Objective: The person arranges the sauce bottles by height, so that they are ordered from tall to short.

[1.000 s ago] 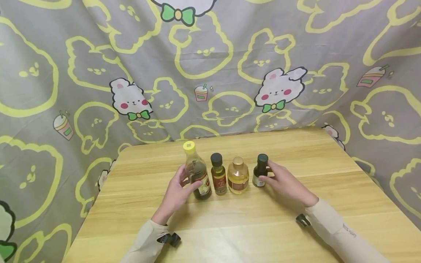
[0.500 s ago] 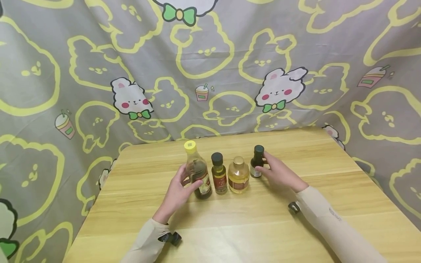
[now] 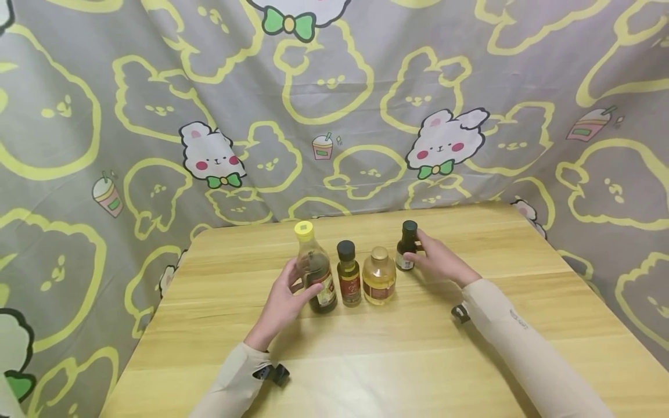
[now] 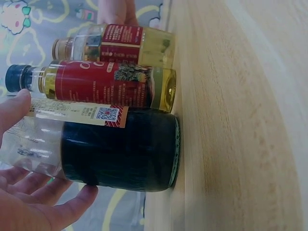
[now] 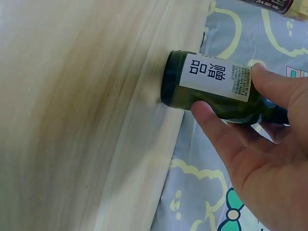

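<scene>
My left hand [image 3: 284,299] is curled round a tall bottle of dark liquid [image 3: 323,284] with a yellow cap. In the left wrist view its thumb [image 4: 14,110] lies along one side and the fingers [image 4: 72,204] along the other. My right hand [image 3: 441,258] holds a small dark green bottle [image 5: 211,86] between thumb and fingers; a white label shows on its side. Between the hands stand a slim black-capped oil bottle [image 3: 349,281] with a red label and a rounder bottle of pale yellow oil [image 3: 380,278]. The small green bottle is farther back than these.
All the bottles are upright on a light wooden table [image 3: 355,360]. A grey curtain [image 3: 366,87] with yellow outlines and cartoon bears hangs behind the table's back edge and along both sides.
My right hand has moved the small green bottle away from me, toward the back of the table and slightly left. The left hand and its bottle have hardly moved.
</scene>
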The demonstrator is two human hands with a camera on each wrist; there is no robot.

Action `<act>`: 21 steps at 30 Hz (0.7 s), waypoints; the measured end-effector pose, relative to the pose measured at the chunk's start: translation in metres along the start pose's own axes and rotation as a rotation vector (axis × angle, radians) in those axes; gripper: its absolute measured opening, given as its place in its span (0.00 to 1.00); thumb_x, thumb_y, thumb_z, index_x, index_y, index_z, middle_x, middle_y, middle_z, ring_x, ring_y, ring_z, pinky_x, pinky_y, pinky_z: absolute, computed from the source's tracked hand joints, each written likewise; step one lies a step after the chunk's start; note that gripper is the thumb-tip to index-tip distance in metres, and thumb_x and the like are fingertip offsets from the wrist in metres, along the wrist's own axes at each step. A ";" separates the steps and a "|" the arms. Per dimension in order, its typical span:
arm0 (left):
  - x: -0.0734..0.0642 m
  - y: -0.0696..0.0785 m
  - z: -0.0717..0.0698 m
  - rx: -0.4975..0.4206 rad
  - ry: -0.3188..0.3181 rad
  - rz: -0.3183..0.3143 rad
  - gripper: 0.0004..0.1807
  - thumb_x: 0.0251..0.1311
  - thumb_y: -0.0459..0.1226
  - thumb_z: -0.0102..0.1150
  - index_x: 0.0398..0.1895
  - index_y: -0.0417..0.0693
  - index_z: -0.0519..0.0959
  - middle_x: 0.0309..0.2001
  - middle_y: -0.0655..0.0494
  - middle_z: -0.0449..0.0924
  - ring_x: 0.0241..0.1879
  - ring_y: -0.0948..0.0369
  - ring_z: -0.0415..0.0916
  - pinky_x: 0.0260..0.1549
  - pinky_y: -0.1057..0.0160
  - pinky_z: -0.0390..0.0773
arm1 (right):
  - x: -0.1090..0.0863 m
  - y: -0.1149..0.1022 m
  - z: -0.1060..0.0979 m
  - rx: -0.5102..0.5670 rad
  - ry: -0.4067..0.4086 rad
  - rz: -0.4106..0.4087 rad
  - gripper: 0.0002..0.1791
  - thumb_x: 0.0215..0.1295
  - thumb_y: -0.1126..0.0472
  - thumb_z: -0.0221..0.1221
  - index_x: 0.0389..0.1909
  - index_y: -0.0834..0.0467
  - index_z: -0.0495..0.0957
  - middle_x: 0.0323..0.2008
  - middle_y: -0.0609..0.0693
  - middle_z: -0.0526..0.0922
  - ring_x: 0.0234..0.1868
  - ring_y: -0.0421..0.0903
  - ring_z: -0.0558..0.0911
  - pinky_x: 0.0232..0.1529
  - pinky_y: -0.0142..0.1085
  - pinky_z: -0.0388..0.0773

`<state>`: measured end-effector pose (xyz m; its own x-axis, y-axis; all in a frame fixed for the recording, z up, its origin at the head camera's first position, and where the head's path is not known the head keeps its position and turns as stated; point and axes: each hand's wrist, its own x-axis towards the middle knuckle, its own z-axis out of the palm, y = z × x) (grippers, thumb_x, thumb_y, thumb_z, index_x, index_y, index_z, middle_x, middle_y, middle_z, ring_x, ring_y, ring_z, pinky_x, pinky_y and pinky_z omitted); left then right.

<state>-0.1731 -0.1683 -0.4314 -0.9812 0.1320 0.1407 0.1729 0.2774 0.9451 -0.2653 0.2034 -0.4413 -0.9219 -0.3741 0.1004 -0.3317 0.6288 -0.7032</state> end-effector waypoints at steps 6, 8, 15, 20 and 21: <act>0.001 -0.001 0.000 0.009 -0.005 -0.005 0.40 0.59 0.41 0.74 0.73 0.55 0.66 0.69 0.49 0.74 0.72 0.49 0.67 0.69 0.45 0.72 | 0.007 0.002 -0.001 -0.005 -0.003 0.041 0.36 0.75 0.55 0.60 0.76 0.62 0.56 0.66 0.71 0.73 0.67 0.71 0.72 0.69 0.67 0.66; 0.000 -0.001 0.000 0.010 -0.003 -0.008 0.40 0.59 0.41 0.74 0.73 0.55 0.66 0.69 0.49 0.74 0.72 0.49 0.67 0.69 0.45 0.72 | 0.009 0.002 -0.002 -0.009 -0.010 0.044 0.37 0.75 0.55 0.59 0.77 0.62 0.54 0.67 0.72 0.72 0.68 0.71 0.71 0.70 0.67 0.65; 0.000 -0.002 0.000 0.010 0.000 -0.010 0.41 0.59 0.41 0.74 0.74 0.54 0.65 0.70 0.49 0.73 0.73 0.49 0.66 0.69 0.45 0.72 | 0.014 0.001 -0.004 -0.012 -0.032 0.072 0.38 0.76 0.55 0.58 0.78 0.62 0.52 0.67 0.72 0.71 0.69 0.71 0.70 0.70 0.67 0.64; 0.001 -0.003 -0.001 0.011 0.001 -0.012 0.40 0.59 0.42 0.74 0.73 0.55 0.65 0.70 0.50 0.73 0.73 0.49 0.66 0.69 0.45 0.72 | 0.016 0.001 -0.004 -0.005 -0.032 0.070 0.36 0.76 0.55 0.58 0.77 0.61 0.54 0.67 0.71 0.72 0.69 0.71 0.70 0.70 0.67 0.63; 0.001 -0.003 -0.001 0.012 0.001 -0.012 0.40 0.59 0.41 0.74 0.73 0.56 0.66 0.70 0.50 0.73 0.73 0.49 0.66 0.69 0.45 0.72 | 0.016 0.001 -0.003 -0.004 -0.032 0.068 0.36 0.76 0.55 0.58 0.77 0.61 0.54 0.67 0.71 0.72 0.69 0.71 0.70 0.71 0.67 0.63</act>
<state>-0.1744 -0.1701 -0.4335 -0.9833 0.1276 0.1297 0.1620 0.2901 0.9432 -0.2810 0.2004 -0.4381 -0.9355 -0.3520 0.0301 -0.2695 0.6561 -0.7050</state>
